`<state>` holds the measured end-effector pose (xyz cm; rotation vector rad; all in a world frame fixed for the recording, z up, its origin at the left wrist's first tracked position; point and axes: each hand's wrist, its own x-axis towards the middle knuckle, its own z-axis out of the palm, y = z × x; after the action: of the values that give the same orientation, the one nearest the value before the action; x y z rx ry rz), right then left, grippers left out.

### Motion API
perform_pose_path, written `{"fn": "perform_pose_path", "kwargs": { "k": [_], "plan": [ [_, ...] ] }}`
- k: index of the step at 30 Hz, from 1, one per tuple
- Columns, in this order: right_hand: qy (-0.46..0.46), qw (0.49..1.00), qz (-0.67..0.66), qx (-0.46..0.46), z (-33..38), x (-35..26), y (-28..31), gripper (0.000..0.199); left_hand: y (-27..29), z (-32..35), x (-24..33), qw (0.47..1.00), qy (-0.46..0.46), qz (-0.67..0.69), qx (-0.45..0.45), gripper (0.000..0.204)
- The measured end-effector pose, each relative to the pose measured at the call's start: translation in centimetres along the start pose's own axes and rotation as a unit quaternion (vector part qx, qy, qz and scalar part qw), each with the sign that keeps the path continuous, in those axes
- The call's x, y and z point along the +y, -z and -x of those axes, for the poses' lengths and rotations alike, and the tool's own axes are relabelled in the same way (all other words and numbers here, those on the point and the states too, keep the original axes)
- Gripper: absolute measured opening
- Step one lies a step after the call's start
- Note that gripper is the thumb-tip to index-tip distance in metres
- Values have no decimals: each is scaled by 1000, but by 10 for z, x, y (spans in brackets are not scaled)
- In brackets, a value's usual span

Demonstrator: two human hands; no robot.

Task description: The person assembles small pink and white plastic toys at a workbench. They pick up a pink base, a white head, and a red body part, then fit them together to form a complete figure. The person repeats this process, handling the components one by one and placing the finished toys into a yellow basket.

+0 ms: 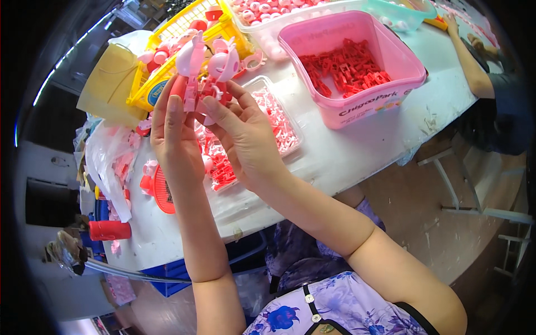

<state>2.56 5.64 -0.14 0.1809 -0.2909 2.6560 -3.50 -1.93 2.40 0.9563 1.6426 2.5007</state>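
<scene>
Both of my hands are raised over the white table (346, 151), together holding a pink, white and red plastic toy assembly (207, 72). My left hand (174, 137) grips its left side with fingers pointing up. Beside it, my right hand (243, 134) pinches the toy's lower right part with thumb and fingers. Under my hands lies a clear shallow tray (282, 125) of small pink and white plastic pieces.
A pink tub (363, 106) of red plastic links stands right of the tray. A yellow basket (167, 33) with pink parts sits at the back left, a clear bin (268, 14) of pink pieces behind. A red round part (159, 190) and red cylinder (110, 230) lie left. Another person's arm (469, 61) rests far right.
</scene>
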Motion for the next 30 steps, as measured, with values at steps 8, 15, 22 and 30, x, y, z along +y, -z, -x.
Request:
{"fn": "perform_pose_path", "kwargs": {
  "k": [8, 15, 22, 30],
  "plan": [
    [20, 999, 32, 16, -3, 5, 4, 54, -3, 1, -2, 999, 30, 14, -3, 42],
    [25, 998, 45, 20, -3, 6, 4, 59, 0, 1, -3, 999, 34, 11, -5, 42],
    [31, 999, 38, 22, -5, 5, 4, 57, -2, 3, -4, 1000, 22, 4, -11, 42],
    [36, 997, 65, 25, -6, 4, 4, 58, -1, 1, -6, 999, 34, 6, -16, 44]
  ]
}}
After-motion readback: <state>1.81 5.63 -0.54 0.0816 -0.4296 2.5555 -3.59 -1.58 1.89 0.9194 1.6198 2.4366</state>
